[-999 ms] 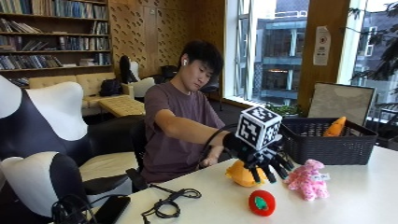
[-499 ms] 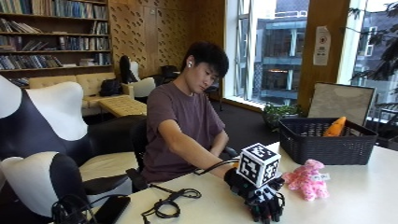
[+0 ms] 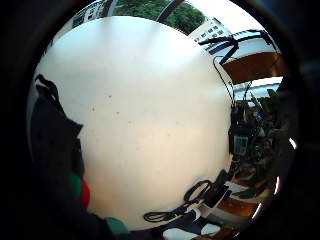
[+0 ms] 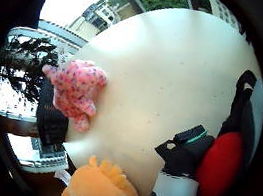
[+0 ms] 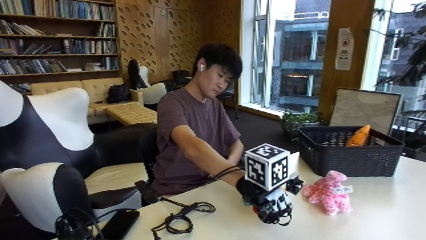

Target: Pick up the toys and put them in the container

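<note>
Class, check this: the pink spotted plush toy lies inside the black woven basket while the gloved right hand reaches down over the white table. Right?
Not quite: the outside view shows the pink spotted plush toy on the white table, in front of the black woven basket. The gloved right hand does reach down over the table.

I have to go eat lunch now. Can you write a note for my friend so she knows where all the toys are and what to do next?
Right hand: down on the white table, over the red and green toy, which sits between its fingers. Whether the toy is gripped cannot be told.
Pink plush toy: lying on the table beside the hand.
Orange plush toy: on the table close to the palm, hidden in the outside view.
Black basket: at the far side of the table, with one orange toy already in it.
Left to do: the red and green toy, the pink plush and the orange plush go into the basket.
</note>
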